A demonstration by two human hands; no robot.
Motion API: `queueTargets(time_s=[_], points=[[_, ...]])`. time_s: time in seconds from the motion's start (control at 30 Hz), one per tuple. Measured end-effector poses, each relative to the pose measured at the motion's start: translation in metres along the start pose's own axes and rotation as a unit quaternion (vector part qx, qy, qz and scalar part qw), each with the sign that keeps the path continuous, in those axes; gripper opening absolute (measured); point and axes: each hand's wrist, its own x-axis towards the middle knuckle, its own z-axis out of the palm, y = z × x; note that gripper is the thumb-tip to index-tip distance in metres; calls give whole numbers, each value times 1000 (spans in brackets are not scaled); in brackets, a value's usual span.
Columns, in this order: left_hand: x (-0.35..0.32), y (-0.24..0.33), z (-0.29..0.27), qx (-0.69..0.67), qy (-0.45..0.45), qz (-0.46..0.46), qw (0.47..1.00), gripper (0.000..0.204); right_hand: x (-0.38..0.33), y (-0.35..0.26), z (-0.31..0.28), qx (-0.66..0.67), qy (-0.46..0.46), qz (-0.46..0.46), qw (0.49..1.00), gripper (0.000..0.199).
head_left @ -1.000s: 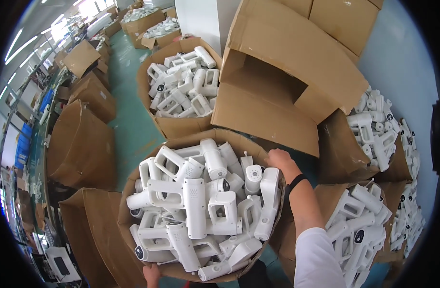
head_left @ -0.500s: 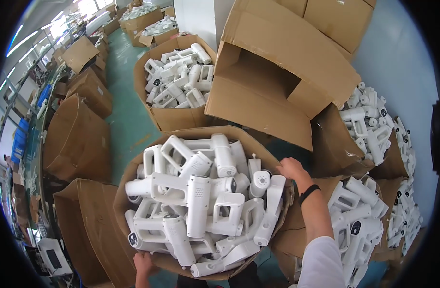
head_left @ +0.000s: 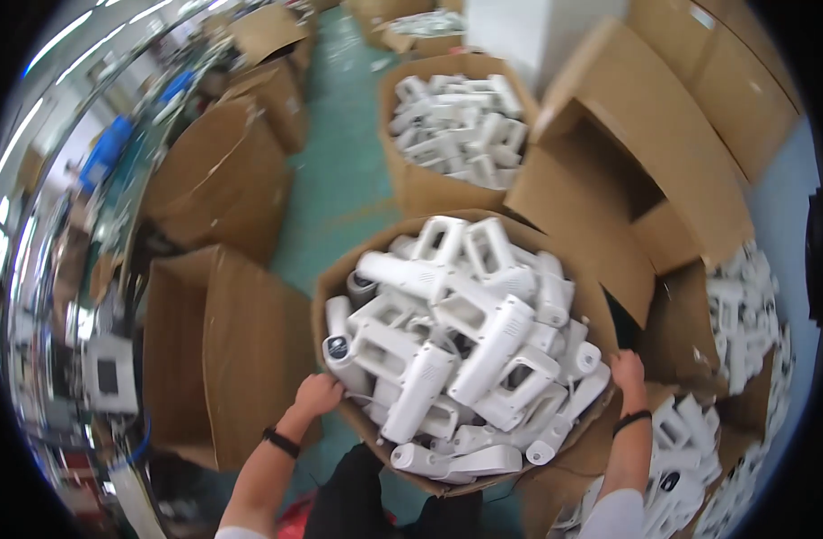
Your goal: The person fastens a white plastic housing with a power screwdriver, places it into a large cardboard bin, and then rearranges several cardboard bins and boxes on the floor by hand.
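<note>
A large open cardboard box [head_left: 320, 310] stands right in front of me, heaped with white plastic handheld device housings [head_left: 492, 346]. These have loop handles and barrel-shaped bodies. My left hand [head_left: 321, 393] is closed on the box's left rim, near the front. On the opposite side, my right hand [head_left: 627, 368] grips the right rim. Part of the fingers of both hands is hidden by the cardboard. Each wrist carries a dark band. My legs [head_left: 348, 494] are just below the box's near edge.
Another box of white housings [head_left: 452, 193] stands beyond. An empty box [head_left: 173, 359] sits at left, a tipped open box [head_left: 663, 117] at far right. More housings [head_left: 739, 314] are piled along the right wall. Green floor [head_left: 339, 162] runs down the aisle beside a cluttered workbench [head_left: 106, 346].
The view has swung left and tilted, so the boxes appear farther right and rotated clockwise. My left hand and forearm show more fully; both hands are still at the rim.
</note>
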Motion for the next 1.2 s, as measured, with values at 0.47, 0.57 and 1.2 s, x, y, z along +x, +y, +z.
queueTargets(time_s=[0.47,0.57,1.2], points=[[-130,-58,-19,-327,-24,-164,930,57,-235,-75,-127,338,-3,-4,941,26],[-197,-88,-16,-338,-16,-128,932,53,-300,-178,-178,356,-113,-36,927,30],[-492,-130,148,-486,231,-495,682,37,-416,-325,-125,273,-422,-296,812,35]])
